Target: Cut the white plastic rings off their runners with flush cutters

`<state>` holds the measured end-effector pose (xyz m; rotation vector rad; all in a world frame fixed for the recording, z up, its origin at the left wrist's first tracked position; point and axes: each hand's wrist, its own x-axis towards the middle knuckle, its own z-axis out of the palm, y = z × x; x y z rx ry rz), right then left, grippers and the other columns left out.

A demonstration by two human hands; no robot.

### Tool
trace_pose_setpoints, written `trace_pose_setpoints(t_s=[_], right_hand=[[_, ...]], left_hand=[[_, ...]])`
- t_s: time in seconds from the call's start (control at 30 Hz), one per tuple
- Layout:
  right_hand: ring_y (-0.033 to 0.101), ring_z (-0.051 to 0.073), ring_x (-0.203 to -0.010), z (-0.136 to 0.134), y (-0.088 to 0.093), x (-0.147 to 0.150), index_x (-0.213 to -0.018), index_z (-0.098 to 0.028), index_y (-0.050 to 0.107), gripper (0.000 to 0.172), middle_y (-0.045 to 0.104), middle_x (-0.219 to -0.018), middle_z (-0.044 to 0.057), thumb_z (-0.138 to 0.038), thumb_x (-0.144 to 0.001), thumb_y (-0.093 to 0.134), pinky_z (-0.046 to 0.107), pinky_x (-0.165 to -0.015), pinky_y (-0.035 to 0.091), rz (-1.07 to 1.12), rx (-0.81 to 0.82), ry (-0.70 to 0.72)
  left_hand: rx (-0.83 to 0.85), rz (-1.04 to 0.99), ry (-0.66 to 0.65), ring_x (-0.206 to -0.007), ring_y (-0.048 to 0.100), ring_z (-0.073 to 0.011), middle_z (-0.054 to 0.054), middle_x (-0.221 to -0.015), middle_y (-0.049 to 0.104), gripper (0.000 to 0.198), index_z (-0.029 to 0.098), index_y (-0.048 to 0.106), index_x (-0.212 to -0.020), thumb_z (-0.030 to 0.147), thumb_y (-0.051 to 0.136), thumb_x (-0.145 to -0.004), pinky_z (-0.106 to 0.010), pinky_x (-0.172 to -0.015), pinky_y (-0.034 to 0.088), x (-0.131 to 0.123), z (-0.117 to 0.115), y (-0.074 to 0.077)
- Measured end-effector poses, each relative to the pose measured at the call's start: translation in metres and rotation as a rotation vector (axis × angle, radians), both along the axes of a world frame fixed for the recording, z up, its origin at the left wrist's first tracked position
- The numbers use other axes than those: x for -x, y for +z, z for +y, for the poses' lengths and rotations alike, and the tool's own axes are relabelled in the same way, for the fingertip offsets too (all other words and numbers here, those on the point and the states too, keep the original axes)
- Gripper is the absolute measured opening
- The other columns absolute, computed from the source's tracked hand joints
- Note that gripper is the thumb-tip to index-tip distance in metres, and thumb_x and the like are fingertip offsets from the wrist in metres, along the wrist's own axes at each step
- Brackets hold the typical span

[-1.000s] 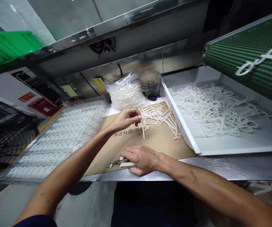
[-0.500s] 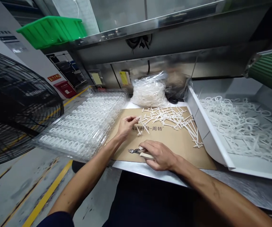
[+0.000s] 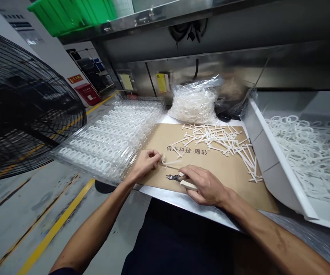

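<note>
My left hand (image 3: pixel 147 162) is closed in a pinch at the left of a brown cardboard sheet (image 3: pixel 153 138). From its fingertips a thin white plastic piece (image 3: pixel 171 163) sticks out to the right. My right hand (image 3: pixel 205 185) is wrapped around a pair of side cutters (image 3: pixel 188 185) with cream handles. Their metal jaws point left, a little below the white piece and apart from it. Another white piece lies on the printed lettering. Behind it spreads a loose pile of white plastic pieces (image 3: pixel 215 138).
Clear trays (image 3: pixel 107 137) with rows of white parts stand left. A clear bag (image 3: pixel 193 103) of white parts sits at the back. To the right, a white bin (image 3: pixel 279 160) holds white rings. A black fan (image 3: pixel 33 110) is far left; a green crate (image 3: pixel 75 15) is above.
My left hand has drawn back toward me and left, bringing the white piece off the lettering. The right hand still holds the cutters. The view has tilted down and turned slightly left.
</note>
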<state>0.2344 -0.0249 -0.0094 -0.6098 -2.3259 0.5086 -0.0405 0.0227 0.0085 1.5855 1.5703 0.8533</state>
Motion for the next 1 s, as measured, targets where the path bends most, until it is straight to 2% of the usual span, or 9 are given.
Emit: trace_pose_setpoints(t_s=[0.2, 0.3, 0.37, 0.43, 0.53, 0.67, 0.83, 0.93, 1.0], right_hand=[[0.069, 0.030, -0.097, 0.001, -0.001, -0.002, -0.130, -0.015, 0.054, 0.053, 0.072, -0.109, 0.016, -0.010, -0.078, 0.055, 0.046, -0.087, 0.061, -0.016, 0.009, 0.003], [0.070, 0.031, -0.097, 0.002, -0.001, -0.003, -0.131, -0.014, 0.054, 0.053, 0.072, -0.110, 0.017, -0.011, -0.078, 0.055, 0.047, -0.087, 0.062, -0.017, 0.001, -0.002], [0.070, 0.031, -0.096, 0.003, -0.001, -0.003, -0.131, -0.014, 0.054, 0.053, 0.073, -0.110, 0.017, -0.012, -0.079, 0.055, 0.047, -0.086, 0.062, -0.010, -0.009, -0.003], [0.071, 0.031, -0.095, 0.003, -0.001, -0.003, -0.132, -0.014, 0.053, 0.053, 0.073, -0.109, 0.017, -0.011, -0.079, 0.055, 0.047, -0.084, 0.063, -0.004, -0.018, -0.003], [0.071, 0.031, -0.095, 0.003, 0.000, -0.003, -0.133, -0.015, 0.052, 0.055, 0.073, -0.110, 0.017, -0.010, -0.078, 0.056, 0.047, -0.084, 0.063, -0.002, -0.030, -0.005], [0.072, 0.031, -0.095, 0.002, -0.001, -0.004, -0.133, -0.016, 0.052, 0.056, 0.073, -0.109, 0.017, -0.010, -0.078, 0.056, 0.047, -0.083, 0.064, -0.009, -0.041, -0.008], [0.072, 0.031, -0.094, 0.002, -0.002, -0.004, -0.132, -0.016, 0.053, 0.055, 0.073, -0.110, 0.017, -0.010, -0.078, 0.056, 0.047, -0.083, 0.064, -0.022, -0.043, -0.021], [0.072, 0.031, -0.095, 0.002, -0.002, -0.004, -0.133, -0.016, 0.053, 0.055, 0.073, -0.110, 0.017, -0.011, -0.078, 0.057, 0.047, -0.084, 0.064, -0.025, -0.042, -0.023], [0.072, 0.032, -0.097, 0.003, -0.003, -0.004, -0.134, -0.016, 0.052, 0.056, 0.073, -0.112, 0.018, -0.012, -0.078, 0.057, 0.048, -0.085, 0.064, -0.019, -0.049, -0.023]], left_hand=[[-0.097, 0.362, -0.068, -0.055, 0.047, -0.0152, -0.001, -0.056, 0.057, 0.034, 0.018, 0.068, -0.063, 0.043, 0.068, -0.088, -0.028, -0.057, 0.027, 0.017, -0.003, 0.009], [-0.146, 0.456, -0.124, -0.068, 0.059, -0.0191, -0.003, -0.074, 0.068, 0.027, 0.019, 0.077, -0.098, 0.042, 0.063, -0.094, -0.030, -0.066, 0.038, 0.023, -0.007, 0.011], [-0.180, 0.494, -0.179, -0.085, 0.066, -0.0220, -0.006, -0.093, 0.073, 0.035, 0.021, 0.073, -0.124, 0.039, 0.058, -0.098, -0.032, -0.079, 0.045, 0.025, -0.011, 0.010], [-0.197, 0.523, -0.245, -0.094, 0.068, -0.0227, -0.007, -0.100, 0.072, 0.036, 0.023, 0.072, -0.130, 0.036, 0.053, -0.102, -0.033, -0.087, 0.047, 0.028, -0.016, 0.009], [-0.198, 0.557, -0.301, -0.095, 0.069, -0.0213, -0.007, -0.099, 0.072, 0.033, 0.023, 0.074, -0.125, 0.035, 0.049, -0.105, -0.032, -0.089, 0.049, 0.030, -0.022, 0.007], [-0.197, 0.649, -0.200, -0.101, 0.070, -0.0230, -0.007, -0.109, 0.075, 0.028, 0.023, 0.071, -0.121, 0.034, 0.052, -0.105, -0.033, -0.090, 0.051, 0.026, -0.031, 0.003], [-0.176, 0.802, -0.015, -0.098, 0.071, -0.0268, -0.009, -0.111, 0.074, 0.027, 0.021, 0.068, -0.115, 0.041, 0.054, -0.104, -0.034, -0.078, 0.050, 0.014, -0.042, 0.000], [-0.182, 0.852, 0.029, -0.096, 0.069, -0.0268, -0.010, -0.109, 0.070, 0.027, 0.021, 0.068, -0.111, 0.043, 0.054, -0.104, -0.034, -0.075, 0.049, 0.011, -0.044, -0.001], [-0.225, 0.849, 0.013, -0.102, 0.068, -0.0271, -0.010, -0.116, 0.067, 0.027, 0.022, 0.067, -0.120, 0.039, 0.054, -0.104, -0.035, -0.080, 0.051, 0.013, -0.044, -0.002]])
